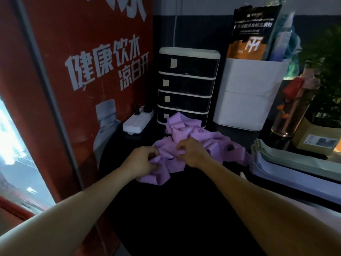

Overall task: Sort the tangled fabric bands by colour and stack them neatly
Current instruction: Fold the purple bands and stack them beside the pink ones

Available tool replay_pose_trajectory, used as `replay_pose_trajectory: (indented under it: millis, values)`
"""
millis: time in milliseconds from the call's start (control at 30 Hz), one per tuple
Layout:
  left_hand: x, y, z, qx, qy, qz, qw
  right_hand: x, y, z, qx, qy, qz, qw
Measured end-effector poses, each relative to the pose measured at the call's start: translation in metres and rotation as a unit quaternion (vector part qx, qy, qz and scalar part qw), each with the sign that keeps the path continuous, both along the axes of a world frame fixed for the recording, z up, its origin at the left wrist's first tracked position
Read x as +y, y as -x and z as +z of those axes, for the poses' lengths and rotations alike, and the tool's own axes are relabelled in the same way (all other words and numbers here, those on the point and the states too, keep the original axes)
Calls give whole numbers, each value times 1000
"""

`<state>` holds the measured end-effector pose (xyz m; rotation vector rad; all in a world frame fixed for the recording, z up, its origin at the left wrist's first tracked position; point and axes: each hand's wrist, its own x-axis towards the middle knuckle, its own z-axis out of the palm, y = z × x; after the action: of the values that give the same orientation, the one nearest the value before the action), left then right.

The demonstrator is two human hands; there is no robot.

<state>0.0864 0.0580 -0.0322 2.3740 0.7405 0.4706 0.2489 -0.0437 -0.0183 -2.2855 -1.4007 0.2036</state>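
A tangled heap of purple fabric bands (186, 137) lies on the black table (175, 209), reaching back to the drawer unit. My left hand (142, 160) pinches a fold at the heap's near left edge. My right hand (191, 151) grips the bands at the heap's middle. The fingertips of both hands are buried in the fabric. At the right, flat folded bands lie in a stack: grey-green ones (287, 154) on top and pale lilac-blue ones (287, 174) beneath.
Behind the heap stands a small black-and-white drawer unit (186, 85), with a white power strip (137, 121) to its left. A white box (249, 93) holds packets. A bottle (293, 109) and a potted plant (324, 76) stand at the right. A red poster panel (83, 71) walls off the left.
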Motion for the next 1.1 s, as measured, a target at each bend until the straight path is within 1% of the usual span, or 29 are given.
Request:
replay_pose_trajectory:
  millis: [67, 167, 200, 333, 433, 567, 633, 700, 767, 833, 900, 1000, 1100]
  values:
    - [1, 3, 2, -9, 5, 12, 1000, -5, 2, 0, -6, 10, -3, 1000]
    - [0, 10, 10, -19, -26, 32, 999, -11, 4, 3, -36, 11, -17, 999]
    - [2, 11, 12, -31, -30, 40, 998, -13, 4, 6, -33, -13, -25, 999]
    - [7, 16, 29, -97, -34, 85, 991, -22, 3, 32, 63, -152, -59, 985]
    - [9, 16, 46, -127, -41, 94, 987, -27, 7, 55, 79, -233, -58, 968]
    - [3, 13, 71, -160, -55, 75, 983, -30, 14, 78, 127, -292, -53, 946]
    - [-2, 15, 80, -172, -36, 63, 982, -34, 16, 87, 129, -309, -59, 940]
    - [-5, 19, 85, -164, -22, 51, 985, -41, 15, 93, 143, -343, -75, 925]
    - [-8, 26, 85, -146, -33, 56, 987, -49, 13, 99, 158, -374, -92, 909]
    - [-10, 29, 85, -154, -41, 81, 984, -56, 9, 103, 169, -378, -94, 905]
    - [-17, 27, 86, -186, -37, 74, 979, -62, 10, 104, 189, -364, -83, 908]
    - [-42, 11, 96, -222, -5, 1, 975, -68, 17, 102, 214, -329, -37, 919]
    - [-64, -4, 109, -220, 72, -85, 969, -76, 28, 104, 200, -306, 30, 931]
